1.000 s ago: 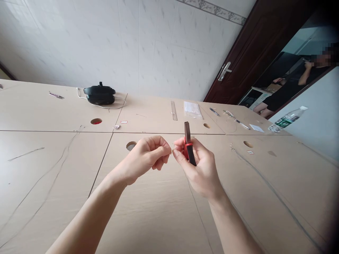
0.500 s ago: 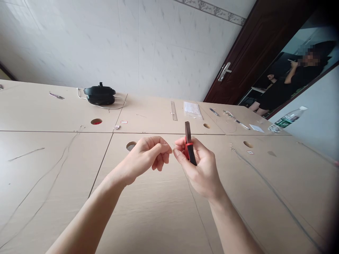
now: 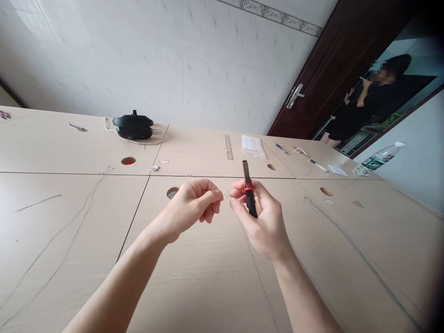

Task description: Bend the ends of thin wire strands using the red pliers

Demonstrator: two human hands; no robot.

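Over the middle of the table (image 3: 194, 286), my left hand (image 3: 190, 201) is closed in a pinch. A tiny curved wire piece (image 3: 225, 196), hook-like, sticks out from its fingertips; its exact kind is too small to tell. My right hand (image 3: 262, 217) is closed around pliers (image 3: 249, 194) with black and red handles, jaws pointing up and away. The right thumb and index tips stand a short gap from the wire piece, and I cannot tell if they pinch anything. A thin line (image 3: 255, 259) runs on the table below the right hand.
Thin lines lie at left (image 3: 71, 222) and right (image 3: 347, 236). Further back are a black device (image 3: 133, 127) with a white cable, a ruler (image 3: 228, 147), a plastic packet (image 3: 253, 146), a pen (image 3: 281, 148) and a bottle (image 3: 378, 159). Another person (image 3: 367, 101) stands beyond the doorway.
My fingertips have drawn slightly apart, and the tiny curved wire piece now shows between them. The pliers stay in my right hand. The person beyond the doorway has shifted left.
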